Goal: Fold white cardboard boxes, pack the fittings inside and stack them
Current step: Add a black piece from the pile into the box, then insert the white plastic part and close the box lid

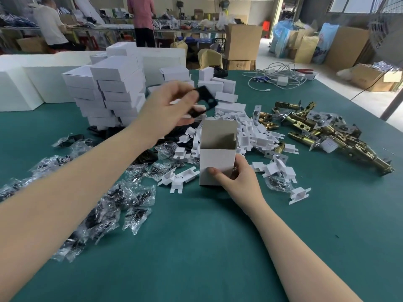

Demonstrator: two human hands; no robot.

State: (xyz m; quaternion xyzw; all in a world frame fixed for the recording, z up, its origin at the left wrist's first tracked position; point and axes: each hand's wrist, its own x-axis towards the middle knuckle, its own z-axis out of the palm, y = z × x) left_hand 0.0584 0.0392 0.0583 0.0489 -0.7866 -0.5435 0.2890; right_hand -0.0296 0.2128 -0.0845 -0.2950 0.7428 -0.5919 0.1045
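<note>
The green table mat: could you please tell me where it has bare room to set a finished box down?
The green table mat lies bare between the two forearms, in front of the open white cardboard box. Another bare strip runs right of the brass latch fittings. Behind the box, white plastic inserts crowd it; clear bagged black parts cover the left.

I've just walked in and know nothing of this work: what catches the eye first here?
At the centre, the right hand steadies an open white box upright on the green table, while the left hand holds a black plate above it. Behind stands a leaning stack of closed white boxes; brass latches lie heaped to the right.
</note>
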